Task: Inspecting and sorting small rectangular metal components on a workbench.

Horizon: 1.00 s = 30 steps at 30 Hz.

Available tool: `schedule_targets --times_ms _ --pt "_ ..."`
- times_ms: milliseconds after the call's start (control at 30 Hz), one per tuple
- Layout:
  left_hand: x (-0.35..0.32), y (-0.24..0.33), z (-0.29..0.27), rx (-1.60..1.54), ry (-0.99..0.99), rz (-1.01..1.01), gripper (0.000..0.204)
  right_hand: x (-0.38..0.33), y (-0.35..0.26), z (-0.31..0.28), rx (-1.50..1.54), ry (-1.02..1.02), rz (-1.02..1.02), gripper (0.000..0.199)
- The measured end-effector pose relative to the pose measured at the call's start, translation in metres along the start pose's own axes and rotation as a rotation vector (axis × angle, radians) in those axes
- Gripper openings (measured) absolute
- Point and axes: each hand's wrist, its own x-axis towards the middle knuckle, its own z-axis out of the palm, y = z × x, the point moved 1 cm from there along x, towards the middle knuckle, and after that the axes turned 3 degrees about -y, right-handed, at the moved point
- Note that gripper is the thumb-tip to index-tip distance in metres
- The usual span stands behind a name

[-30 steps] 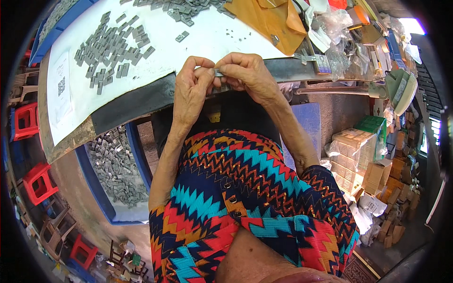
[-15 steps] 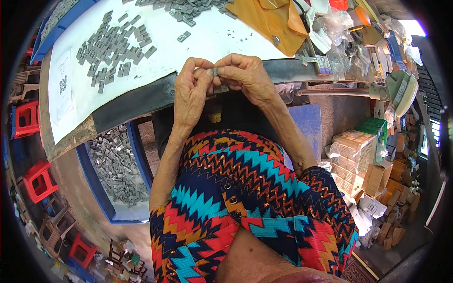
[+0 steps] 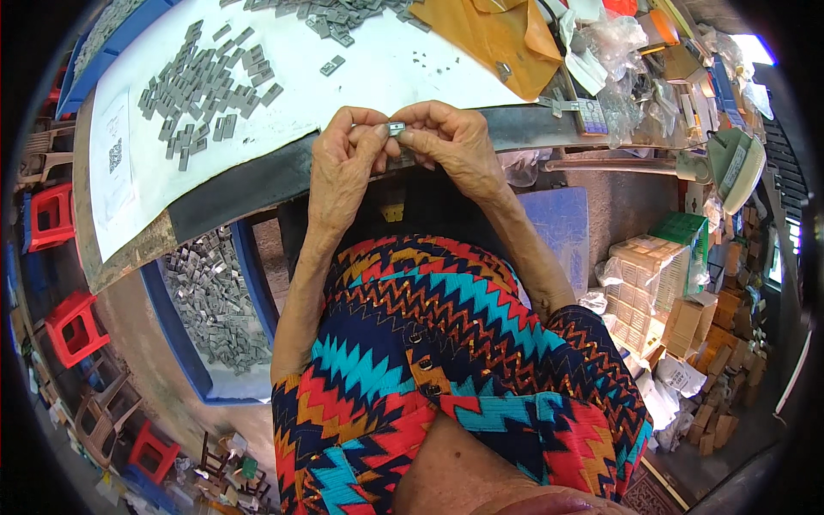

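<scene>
Upper centre of frame: left hand (image 3: 343, 167) and right hand (image 3: 451, 146) pinch one small grey part (image 3: 396, 129) between fingertips, steadying it from both ends above table edge (image 3: 257, 184).

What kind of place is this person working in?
Probably a small assembly workshop. Grey parts lie heaped on a white-topped bench, more fill a blue bin below, and cartons are stacked at the right.

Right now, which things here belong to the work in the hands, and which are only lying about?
In the work:
- small grey part, pinched between left hand and right hand
- heap of grey parts on the white sheet
- blue tray of grey parts below the table

Lying about:
- orange envelope
- plastic bags
- red stools
- cardboard boxes
</scene>
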Motion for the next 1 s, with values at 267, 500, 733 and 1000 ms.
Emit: schedule_targets --times_ms 267,500,733,1000 --pt "-0.005 0.014 -0.005 0.58 0.058 0.17 0.015 0.002 -0.006 0.004 -0.108 0.004 -0.042 0.017" --pt "0.0 0.014 -0.018 0.749 0.079 0.333 0.015 0.014 -0.009 0.011 -0.151 -0.043 -0.061 0.018" --pt "0.011 0.021 -0.066 1.002 0.3 0.399 0.016 0.018 -0.017 0.01 -0.165 0.02 -0.062 0.019" --pt "0.017 0.019 -0.087 1.145 0.416 0.346 0.013 0.013 -0.013 -0.003 -0.178 0.073 -0.017 0.019"
